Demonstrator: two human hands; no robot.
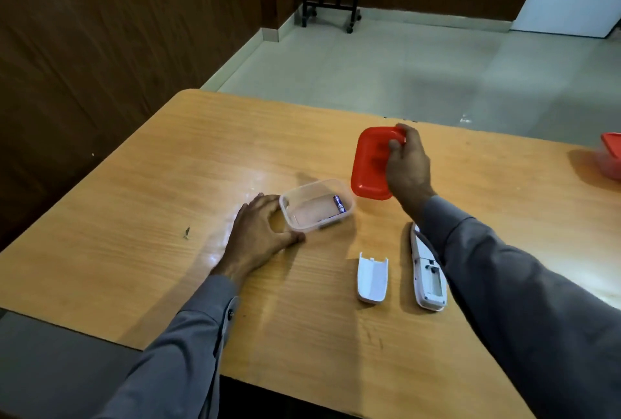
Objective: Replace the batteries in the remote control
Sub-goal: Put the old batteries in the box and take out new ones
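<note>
Holding the red lid (369, 163) by its far corner, the right hand (408, 166) is keeping it lifted and tilted beyond the clear container (295, 217), which leaves the container's mouth open for reaching in. The fingers are pinching the lid's rim, so that hand is occupied and cannot yet pick anything else up. The left hand (260, 230) is lying on the surface (134, 190) with its fingers spread, thumb and fingertips touching the container's left wall; it is bracing rather than gripping, probably to stop the light box from sliding while the lid is coming away.

Inside the container a blue battery (339, 204) is lying against the right wall, and what seems to be a second one is resting along the near wall, though that is hard to make out.

The remote control (428, 277) is lying face down near the surface's near edge, partly under the right sleeve, with its battery bay open and looking empty. Its back cover (372, 279) is lying just beside it on the left, inner side up, apart from it. Both are sitting nearer the person than either hand, between the two forearms, so the batteries in the container are closer to the left hand than the remote is.

Another red-lidded box (610, 156) is sitting at the surface's right edge, well apart.
</note>
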